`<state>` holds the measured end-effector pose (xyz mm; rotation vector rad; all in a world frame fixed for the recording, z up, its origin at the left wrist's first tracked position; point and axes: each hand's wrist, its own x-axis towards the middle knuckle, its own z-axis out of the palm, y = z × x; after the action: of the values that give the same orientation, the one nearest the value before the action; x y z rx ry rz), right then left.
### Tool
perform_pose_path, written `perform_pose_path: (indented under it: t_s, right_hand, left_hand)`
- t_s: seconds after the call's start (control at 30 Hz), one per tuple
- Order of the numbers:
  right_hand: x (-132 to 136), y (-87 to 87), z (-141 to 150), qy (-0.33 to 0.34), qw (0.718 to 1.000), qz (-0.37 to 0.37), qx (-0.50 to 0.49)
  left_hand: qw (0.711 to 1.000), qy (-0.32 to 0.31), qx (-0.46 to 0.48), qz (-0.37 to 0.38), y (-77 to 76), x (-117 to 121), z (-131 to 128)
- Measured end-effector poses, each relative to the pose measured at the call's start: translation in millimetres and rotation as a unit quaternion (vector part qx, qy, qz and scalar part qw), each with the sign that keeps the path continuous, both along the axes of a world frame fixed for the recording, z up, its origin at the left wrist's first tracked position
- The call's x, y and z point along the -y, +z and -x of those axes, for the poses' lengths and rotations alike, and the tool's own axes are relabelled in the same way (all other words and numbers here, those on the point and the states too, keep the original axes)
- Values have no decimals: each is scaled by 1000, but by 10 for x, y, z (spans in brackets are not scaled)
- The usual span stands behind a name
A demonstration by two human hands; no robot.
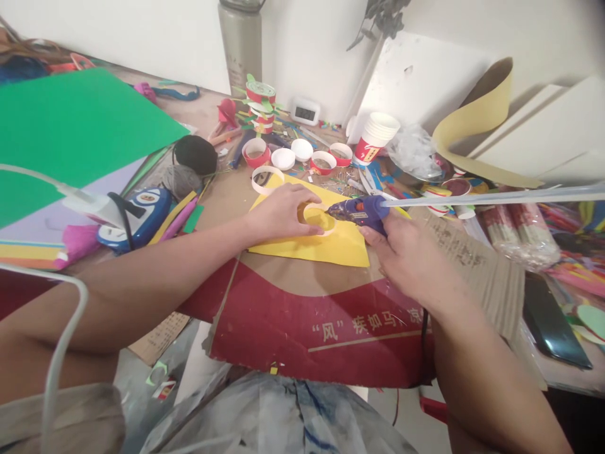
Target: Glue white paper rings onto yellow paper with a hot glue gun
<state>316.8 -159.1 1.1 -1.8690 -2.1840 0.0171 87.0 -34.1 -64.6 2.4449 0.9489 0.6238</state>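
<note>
Closest to the camera is a lap in grey-white patterned fabric (pixel 278 419), with the front of a big red-and-tan cardboard sheet (pixel 283 328) right above it. That'd be my first worry tbh: if a knee bumps that front edge, everything on top probably jumps.

Next size down is the bright yellow paper sheet (pixel 343 249), lying flat on the cardboard. Nothing visible pins it apart from the left hand's light contact, so it could skate or twist if the hand drags.

Then there's the purple glue gun (pixel 362 213), with the right hand (pixel 406 255) wrapped firmly round its grip. A super long translucent glue stick (pixel 472 198) pokes way out the back, over the clutter. If it snags or its weight levers the gun, the nozzle could swing and smear glue off the rim.

Smallest is the thin white paper ring (pixel 328 231), sitting on the yellow sheet just beside the nozzle. The left hand (pixel 278 214) has its thumb and fingers curved around it. Squeeze too hard and I reckon it goes oval. And if that gun's hot, those fingertips are awfully close, so a slip could mean a burn. Can't tell if any glue's out.
</note>
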Motion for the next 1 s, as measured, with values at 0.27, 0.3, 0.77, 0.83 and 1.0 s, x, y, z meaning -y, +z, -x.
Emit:
perform_pose_path:
  t_s: [0.27, 0.3, 0.77, 0.83, 1.0]
  right_hand:
    - [-36, -73, 22, -5, 1000, 5, 11]
    - [-42, -73, 41, -7, 1000, 5, 19]
    - [27, -10, 166, -33, 993, 13, 109]
    - [41, -17, 189, -27, 993, 6, 117]
    - [17, -55, 221, -7, 993, -9, 114]
  left_hand:
    - [1000, 1, 5, -1, 3, 1, -3]
    - [1000, 0, 5, -1, 1, 0, -3]
    - [1000, -7, -5, -7, -1, -19, -4]
    - [1000, -4, -6, -8, 4, -15, -6]
    - [1000, -8, -3, -6, 17, -2, -1]
